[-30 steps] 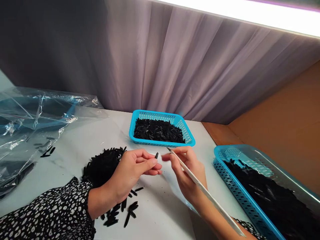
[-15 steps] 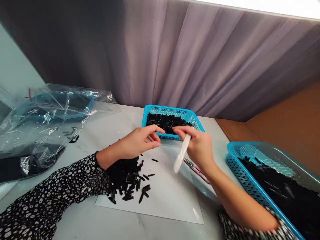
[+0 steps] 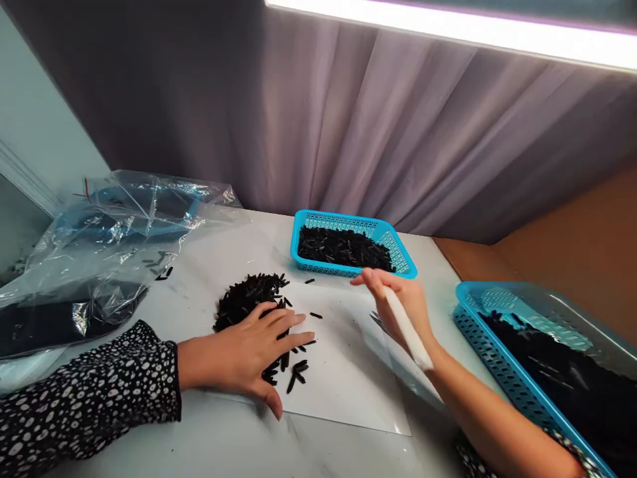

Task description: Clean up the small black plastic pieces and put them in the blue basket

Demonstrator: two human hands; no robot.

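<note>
Grey pleated curtain (image 3: 378, 146) across the back, one lit strip along the top. White marbled surface (image 3: 233, 445) below it, brown board to the far right. One crumpled clear plastic bag (image 3: 104, 245) at far left, dark stuff inside, a few black bits on it. Two blue mesh baskets: the big basket (image 3: 502, 372) at right edge, full of black pieces, partly cut off by the frame; the small basket (image 3: 393, 242) at the back centre, also holding black pieces. One white sheet (image 3: 343, 378) lies flat on the surface between the hands. One pile of black sticks (image 3: 243, 299) sits on the sheet's left part, loose ones scattered off it toward the middle, too many to count. Left hand (image 3: 249, 355), spotted sleeve, lies palm down with fingers spread, flat on the near edge of the pile, gripping nothing visible. Right hand (image 3: 403, 309) is just in front of the small basket, fingers loosely curled round one long white stick tool (image 3: 408, 328) that angles back toward the wrist. One thin metal tool under the right hand, mostly hidden, cannot tell what.
</note>
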